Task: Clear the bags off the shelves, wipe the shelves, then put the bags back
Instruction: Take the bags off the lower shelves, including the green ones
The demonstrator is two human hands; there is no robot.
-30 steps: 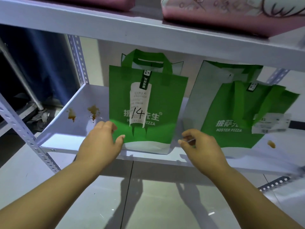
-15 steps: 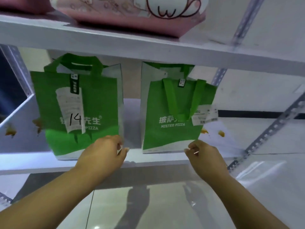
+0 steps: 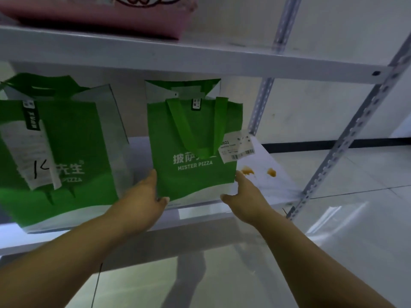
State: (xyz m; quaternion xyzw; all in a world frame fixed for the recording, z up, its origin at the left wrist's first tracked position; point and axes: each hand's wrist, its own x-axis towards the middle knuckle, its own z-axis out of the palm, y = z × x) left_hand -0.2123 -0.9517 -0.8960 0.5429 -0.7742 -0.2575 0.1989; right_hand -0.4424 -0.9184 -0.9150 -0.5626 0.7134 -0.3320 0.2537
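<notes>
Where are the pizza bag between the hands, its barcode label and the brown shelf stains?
Pizza bag [image 3: 195, 181]: head view, green front under the lettering.
Barcode label [image 3: 236, 150]: head view, middle of the white paper.
Brown stains [image 3: 248, 171]: head view, the left blob.

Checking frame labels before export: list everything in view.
left bag: 1, green and white, lower shelf, left
right bag: 1, green and white, lower shelf, between the hands
receipt: 1, white, on the left bag's front
tag: 1, white, at the right bag's right edge
stains: 2, orange-brown, lower shelf, right of the right bag
pink item: 1, pink, upper shelf
upper shelf: 1, white, above the bags
lower shelf: 1, white, under the bags
posts: 2, grey perforated metal, right
floor: pale tiles, below
left hand: 1, fingers straight, at the right bag's left side
right hand: 1, fingers straight, at the right bag's right side
</notes>
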